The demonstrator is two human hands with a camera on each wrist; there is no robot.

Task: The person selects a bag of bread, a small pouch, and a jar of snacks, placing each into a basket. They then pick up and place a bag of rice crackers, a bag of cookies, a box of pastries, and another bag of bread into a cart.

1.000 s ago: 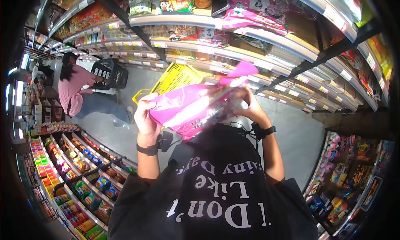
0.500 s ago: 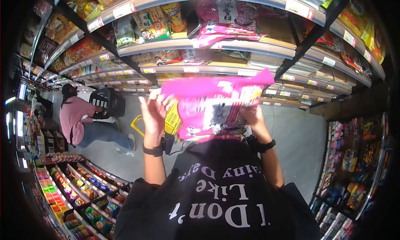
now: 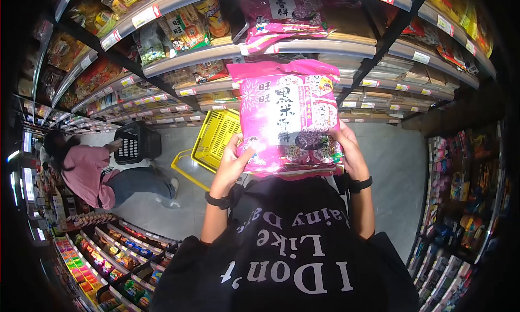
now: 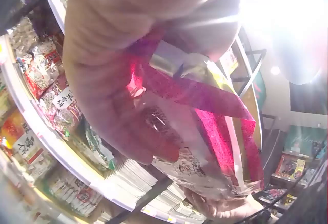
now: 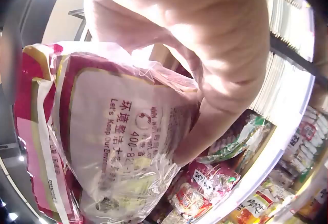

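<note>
A pink bag of rice crackers (image 3: 276, 114) with black Chinese lettering is held upright in front of the chest, its front toward the head camera. My left hand (image 3: 232, 163) grips its lower left side, thumb on the front. On the opposite edge, my right hand (image 3: 349, 152) holds the lower right side. In the left wrist view the left hand (image 4: 118, 70) has its fingers against the crinkled back of the bag (image 4: 179, 116). The right wrist view shows the right hand (image 5: 220, 55) curled round the bag's side, with printed text on the pale back panel (image 5: 113, 131).
A yellow shopping basket (image 3: 203, 136) stands on the floor beyond the left hand. Ahead, shelves (image 3: 325, 49) carry snack bags, including a similar pink bag (image 3: 281, 11). To the left, a person in a pink top (image 3: 89, 168) is beside a black basket (image 3: 138, 143). More goods line the right shelves (image 3: 460, 193).
The bag has turned from a slanted, blurred position to face the head camera squarely. My left hand, loosely spread at its upper left half a second ago, now grips lower down.
</note>
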